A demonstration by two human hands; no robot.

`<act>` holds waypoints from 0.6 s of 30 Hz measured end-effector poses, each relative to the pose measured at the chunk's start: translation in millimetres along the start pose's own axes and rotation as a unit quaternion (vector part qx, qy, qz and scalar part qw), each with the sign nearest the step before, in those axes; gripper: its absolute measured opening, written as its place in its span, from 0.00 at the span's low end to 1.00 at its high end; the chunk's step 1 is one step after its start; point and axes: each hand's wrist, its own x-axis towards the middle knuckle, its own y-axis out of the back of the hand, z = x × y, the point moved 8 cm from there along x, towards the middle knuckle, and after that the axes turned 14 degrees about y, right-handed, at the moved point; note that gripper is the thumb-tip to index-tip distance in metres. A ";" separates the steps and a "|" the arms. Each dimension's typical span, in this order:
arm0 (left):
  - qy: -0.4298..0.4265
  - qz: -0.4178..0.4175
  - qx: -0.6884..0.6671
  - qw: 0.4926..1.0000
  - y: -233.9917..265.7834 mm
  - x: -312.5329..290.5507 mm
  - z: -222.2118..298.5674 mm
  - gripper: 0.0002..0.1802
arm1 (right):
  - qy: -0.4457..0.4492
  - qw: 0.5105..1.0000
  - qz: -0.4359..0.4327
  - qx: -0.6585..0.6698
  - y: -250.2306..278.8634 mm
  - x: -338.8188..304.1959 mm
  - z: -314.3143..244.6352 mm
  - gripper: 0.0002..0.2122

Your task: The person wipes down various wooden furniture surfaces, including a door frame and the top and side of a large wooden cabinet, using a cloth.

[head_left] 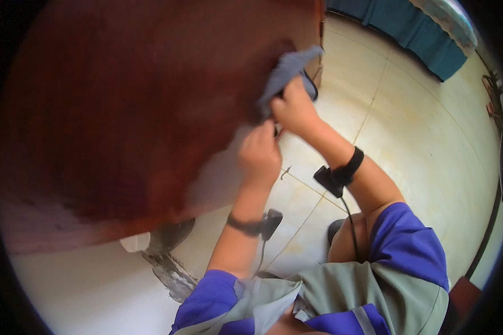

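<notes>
A grey-blue cloth (288, 68) with a dark edge is bunched up beside the reddish-brown wooden panel (134, 100), close to its right edge. My right hand (296, 109) is closed around the cloth's lower part, and a loose corner points up and to the right. Just below and to the left, my left hand (260, 151) is closed, its fingertips at the cloth's lower end. Part of its grip is hidden, and slight blur softens the fingers. Both hands are near the panel's edge.
Pale floor tiles (408, 139) spread out to the right. A teal cloth drape (408, 36) hangs at the far right. Below the panel are a dark rounded object (176, 234) and a rough grey piece (173, 276). Cabled black straps (349, 167) circle my forearms.
</notes>
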 end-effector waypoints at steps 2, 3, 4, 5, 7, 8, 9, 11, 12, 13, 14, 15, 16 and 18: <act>0.008 0.040 -0.022 0.999 52.6 9.6 9.9 0.14 | 0.121 0.992 0.037 -0.016 14.9 5.2 -81.4 0.34; 0.003 0.047 -0.040 0.998 64.4 11.1 19.2 0.13 | 0.158 0.986 0.046 0.014 30.0 7.7 -105.5 0.34; -0.002 0.060 -0.045 0.997 82.1 13.8 22.5 0.12 | 0.198 0.979 0.048 0.034 34.4 9.7 -127.3 0.34; 0.001 0.066 -0.069 0.995 95.0 17.3 24.2 0.12 | 0.227 0.972 0.056 0.038 38.9 12.9 -137.9 0.33; 0.033 0.008 -0.053 0.998 108.0 20.3 23.4 0.15 | 0.203 0.976 0.068 0.045 40.6 17.9 -145.8 0.31; 0.064 -0.048 -0.038 0.996 110.1 21.4 20.1 0.18 | 0.143 0.985 0.087 0.040 35.3 19.4 -132.6 0.31; 0.113 -0.093 -0.066 0.987 111.9 23.6 17.9 0.17 | 0.069 0.987 0.132 0.058 30.9 16.3 -113.5 0.30; 0.100 -0.044 -0.100 0.989 130.6 31.9 26.6 0.15 | -0.045 0.981 0.171 0.079 7.4 8.5 -84.6 0.31; 0.093 -0.002 -0.136 0.986 147.0 38.2 31.5 0.13 | -0.086 0.980 0.160 0.082 -1.9 3.8 -86.7 0.31; 0.114 -0.007 -0.166 0.980 161.8 44.6 37.0 0.12 | -0.085 0.981 0.147 0.095 -0.5 7.4 -108.9 0.31; 0.110 0.006 -0.165 0.980 182.0 52.5 48.3 0.12 | -0.083 0.982 0.133 0.107 1.0 12.8 -133.1 0.31; 0.145 0.006 -0.190 0.971 199.8 62.4 57.6 0.10 | -0.080 0.980 0.135 0.122 14.3 21.8 -161.1 0.32; 0.179 0.005 -0.212 0.961 222.5 73.2 66.8 0.10 | -0.070 0.981 0.129 0.124 27.6 34.9 -190.2 0.32; 0.170 0.011 -0.232 0.958 274.0 99.9 102.2 0.11 | -0.057 0.990 0.104 0.080 60.2 69.5 -250.5 0.34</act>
